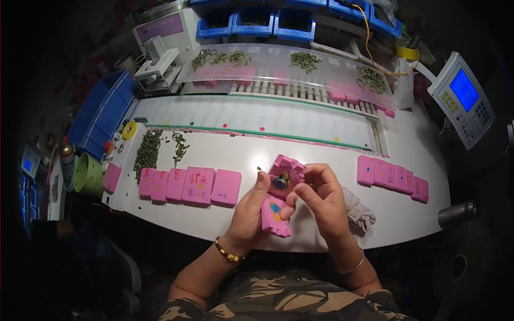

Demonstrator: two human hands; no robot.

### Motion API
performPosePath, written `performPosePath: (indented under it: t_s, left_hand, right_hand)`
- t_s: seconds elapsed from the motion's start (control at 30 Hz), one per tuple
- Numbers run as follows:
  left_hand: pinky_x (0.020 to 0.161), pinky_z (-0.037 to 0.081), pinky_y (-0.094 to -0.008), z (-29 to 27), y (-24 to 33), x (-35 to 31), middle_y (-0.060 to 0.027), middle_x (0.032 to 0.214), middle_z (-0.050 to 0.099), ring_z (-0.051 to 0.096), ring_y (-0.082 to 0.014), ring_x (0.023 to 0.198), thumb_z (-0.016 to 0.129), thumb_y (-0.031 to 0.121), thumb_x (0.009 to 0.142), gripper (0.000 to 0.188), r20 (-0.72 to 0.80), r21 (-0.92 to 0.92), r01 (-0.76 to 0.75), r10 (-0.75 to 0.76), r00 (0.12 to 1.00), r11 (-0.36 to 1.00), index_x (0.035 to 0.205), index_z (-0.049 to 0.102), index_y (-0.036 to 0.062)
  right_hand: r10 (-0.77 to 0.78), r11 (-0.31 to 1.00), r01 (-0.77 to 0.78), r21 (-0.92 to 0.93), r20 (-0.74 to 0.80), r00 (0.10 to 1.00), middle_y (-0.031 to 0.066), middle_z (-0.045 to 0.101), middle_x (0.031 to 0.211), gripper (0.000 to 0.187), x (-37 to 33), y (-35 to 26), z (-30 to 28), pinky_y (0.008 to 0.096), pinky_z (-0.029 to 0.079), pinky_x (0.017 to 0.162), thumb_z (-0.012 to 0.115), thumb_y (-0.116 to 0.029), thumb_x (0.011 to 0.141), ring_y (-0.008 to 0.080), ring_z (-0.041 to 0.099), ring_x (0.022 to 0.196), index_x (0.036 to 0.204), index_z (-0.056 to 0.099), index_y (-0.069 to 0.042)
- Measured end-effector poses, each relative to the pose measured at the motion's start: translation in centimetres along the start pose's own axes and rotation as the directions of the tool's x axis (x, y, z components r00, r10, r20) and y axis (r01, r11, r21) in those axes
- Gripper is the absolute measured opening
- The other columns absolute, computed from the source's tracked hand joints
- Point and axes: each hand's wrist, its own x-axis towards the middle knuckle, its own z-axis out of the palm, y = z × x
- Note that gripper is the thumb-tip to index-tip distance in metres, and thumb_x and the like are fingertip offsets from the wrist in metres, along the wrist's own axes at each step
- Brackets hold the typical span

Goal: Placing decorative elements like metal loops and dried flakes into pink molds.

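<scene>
A pink rubber mold [290, 163] is spread apart over the front of the table, its jagged inner faces showing. Blue and yellow marks colour its lower half, and a dark round hollow or piece sits in the upper half. My left hand [247, 213] is closed around the mold from the left, with a fingertip showing between the halves. At the upper half's right edge, my right hand [325, 207] has its thumb and fingers bent together on the mold. Whether a small piece is pinched there is hidden. A tiny dark green bit [259, 168] lies just beyond my left thumb.
Closed pink molds stand in a left row [199, 185] and a right row [393, 175]. Small green ring-like pieces [148, 154] are heaped at left. A crumpled cloth [360, 209] lies beside my right wrist. Behind are a white conveyor strip [235, 119], rollers and blue bins [294, 25].
</scene>
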Motion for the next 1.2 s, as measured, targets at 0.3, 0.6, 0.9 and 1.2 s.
performPosePath:
  t_s: [0.3, 0.6, 0.9, 1.2]
  left_hand:
    - [0.088, 0.049, -0.0274, 0.0, -1.2, -0.4, -0.0069, 0.112, 0.056, 0.059, -0.0110, 0.098, 0.051, 0.027, 0.103, 0.031, -0.006, 0.273, -0.206, 0.215, 0.977, 0.940, 0.119, 0.048, 0.0014]
    - [0.095, 0.048, -0.0287, -0.9, -0.5, -0.9, -0.0051, 0.109, 0.062, 0.059, -0.0120, 0.103, 0.057, 0.015, 0.100, 0.021, 0.161, -0.039, -0.106, 0.111, 0.981, 0.994, 0.116, 0.056, 0.0014]
    - [0.080, 0.056, -0.0282, -1.9, -0.4, -0.3, -0.0058, 0.103, 0.061, 0.063, -0.0137, 0.092, 0.059, 0.015, 0.098, 0.022, 0.168, 0.330, -0.348, 0.308, 0.937, 0.878, 0.114, 0.058, -0.0005]
    - [0.072, 0.054, -0.0254, -1.1, -0.6, -0.5, -0.0061, 0.094, 0.064, 0.064, -0.0116, 0.082, 0.046, 0.025, 0.105, 0.031, 0.006, 0.014, -0.100, 0.100, 0.995, 0.995, 0.118, 0.056, -0.0012]
  right_hand:
    - [-0.158, 0.980, 0.158, -0.123, 0.008, 0.987, 0.0006, 0.062, 0.093, 0.015, -0.1, 0.8, -0.2, 0.0242, 0.045, 0.081, 0.067, -0.003, 0.090, 0.0085, 0.056, 0.088, 0.104, 0.063, 0.000]
    - [-0.016, 0.954, -0.024, 0.297, 0.133, 0.991, 0.0034, 0.064, 0.100, 0.018, -0.5, -0.3, -1.1, 0.0280, 0.047, 0.090, 0.067, 0.003, 0.087, 0.0124, 0.061, 0.095, 0.105, 0.066, -0.001]
    - [-0.174, 0.984, 0.168, 0.058, 0.129, 0.976, 0.0056, 0.063, 0.100, 0.023, -0.3, -0.1, -0.7, 0.0238, 0.050, 0.075, 0.069, 0.007, 0.083, 0.0110, 0.061, 0.091, 0.105, 0.067, 0.000]
    - [0.186, 0.946, -0.208, 0.247, 0.111, 0.976, 0.0019, 0.064, 0.104, 0.023, -0.3, 0.4, -0.4, 0.0187, 0.039, 0.063, 0.062, -0.015, 0.097, 0.0041, 0.052, 0.075, 0.116, 0.061, -0.003]
